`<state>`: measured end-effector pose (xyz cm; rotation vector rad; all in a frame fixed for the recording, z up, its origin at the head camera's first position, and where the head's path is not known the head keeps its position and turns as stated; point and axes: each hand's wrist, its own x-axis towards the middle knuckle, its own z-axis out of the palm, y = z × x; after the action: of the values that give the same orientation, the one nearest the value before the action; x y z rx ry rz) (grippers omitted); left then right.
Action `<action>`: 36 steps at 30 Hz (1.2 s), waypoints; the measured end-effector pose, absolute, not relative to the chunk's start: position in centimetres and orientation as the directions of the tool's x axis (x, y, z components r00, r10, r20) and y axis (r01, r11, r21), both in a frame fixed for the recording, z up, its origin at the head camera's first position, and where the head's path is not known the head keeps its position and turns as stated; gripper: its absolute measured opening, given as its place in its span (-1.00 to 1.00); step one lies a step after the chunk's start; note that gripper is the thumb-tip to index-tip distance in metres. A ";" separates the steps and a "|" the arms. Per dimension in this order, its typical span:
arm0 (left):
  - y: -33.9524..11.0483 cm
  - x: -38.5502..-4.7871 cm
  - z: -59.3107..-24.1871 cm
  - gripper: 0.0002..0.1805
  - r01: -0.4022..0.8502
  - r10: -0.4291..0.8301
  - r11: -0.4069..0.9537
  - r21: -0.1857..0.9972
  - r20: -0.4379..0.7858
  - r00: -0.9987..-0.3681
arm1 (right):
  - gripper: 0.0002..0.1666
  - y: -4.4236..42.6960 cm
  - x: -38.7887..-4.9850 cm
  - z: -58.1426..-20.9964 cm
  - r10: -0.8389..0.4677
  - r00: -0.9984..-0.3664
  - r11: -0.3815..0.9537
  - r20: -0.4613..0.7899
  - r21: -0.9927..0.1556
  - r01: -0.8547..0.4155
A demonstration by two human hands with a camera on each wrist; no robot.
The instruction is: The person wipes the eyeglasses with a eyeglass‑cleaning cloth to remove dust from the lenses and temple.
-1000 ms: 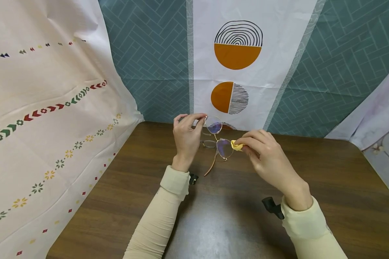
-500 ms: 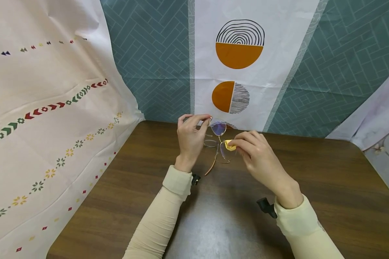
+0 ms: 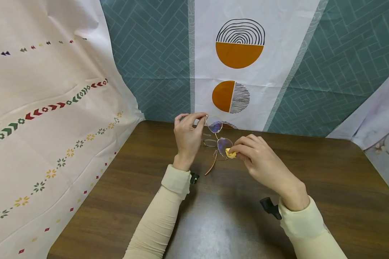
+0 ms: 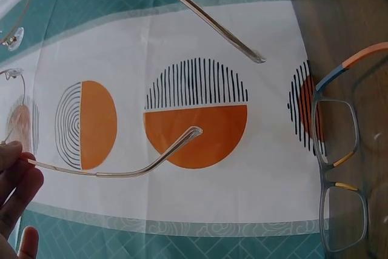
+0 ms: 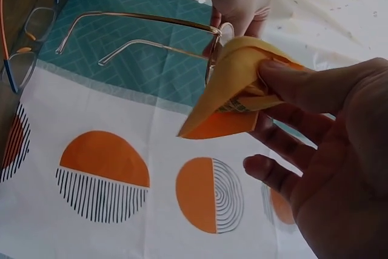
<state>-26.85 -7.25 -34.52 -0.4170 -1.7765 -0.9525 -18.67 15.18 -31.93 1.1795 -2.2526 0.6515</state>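
Note:
My left hand (image 3: 187, 138) pinches a pair of thin gold-framed eyeglasses (image 3: 216, 135) at the upper corner of the frame, holding them up above the table. In the left wrist view their two clear-tipped temples (image 4: 209, 19) point away from the hand. My right hand (image 3: 262, 162) pinches a folded yellow cloth (image 3: 231, 153) between thumb and fingers. The cloth lies against the lower lens in the head view and hides part of it. Seen from the right wrist, the cloth (image 5: 233, 83) covers most of the frame's front.
A second pair of glasses (image 3: 210, 143), with grey rims and orange-tipped temples, lies on the brown wooden table (image 3: 142, 194) behind the held pair. A patterned cloth backdrop (image 3: 162, 64) hangs at the table's far edge. Another patterned cloth (image 3: 52, 118) hangs along the left.
The yellow cloth has moved over the lower lens, first leftward, then down to its lower edge. The held glasses shifted slightly right and then back left. Both hands keep their hold.

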 end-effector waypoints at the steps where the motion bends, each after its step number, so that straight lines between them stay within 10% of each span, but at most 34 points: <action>1: -7.3 -26.8 -34.5 -0.94 0.666 -0.153 0.624 0.408 0.900 -0.408 | -0.65 15.3 -18.6 -31.9 -0.607 -0.497 0.509 0.620 -0.177 -0.842; 19: -6.5 -26.5 -34.6 -0.93 0.694 -0.108 0.614 0.376 0.911 -0.398 | -0.60 14.4 -19.3 -32.6 -0.456 -0.432 0.502 0.778 -0.177 -0.847; 36: -6.7 -26.6 -34.5 -0.94 0.670 -0.162 0.647 0.364 0.924 -0.347 | -0.70 15.4 -19.7 -32.2 -0.397 -0.559 0.603 0.728 -0.251 -0.757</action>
<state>-26.62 -6.69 -34.46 -0.4149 -1.7231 -0.9064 -19.71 15.40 -32.19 0.9069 -2.2002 0.7409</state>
